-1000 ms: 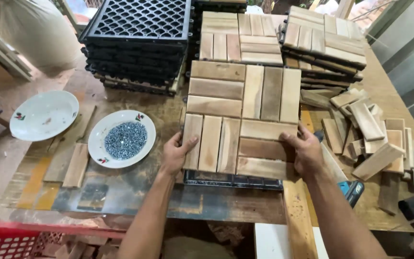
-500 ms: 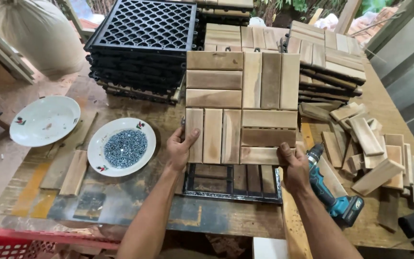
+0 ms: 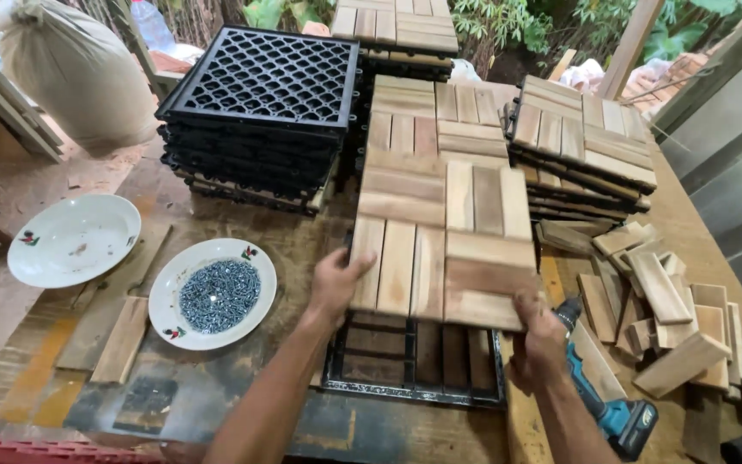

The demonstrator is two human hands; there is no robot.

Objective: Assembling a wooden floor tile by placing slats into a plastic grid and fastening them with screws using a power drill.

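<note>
We see the left hand [image 3: 334,283] and the right hand [image 3: 536,331] each clamped on a near corner of a square wooden slat tile [image 3: 444,236], fingers curled under its edge and thumbs on top, holding it lifted and tilted above a black metal frame [image 3: 414,357] on the workbench [image 3: 242,412]. Just left of the left hand sits a white plate of screws [image 3: 214,294] (a second, empty white plate [image 3: 74,239] lies farther left), and a teal cordless drill [image 3: 607,399] lies beside the right wrist. Stacks of black plastic grids [image 3: 264,103] and finished tiles [image 3: 581,142] stand behind, with loose wood slats [image 3: 663,309] to the right.
</note>
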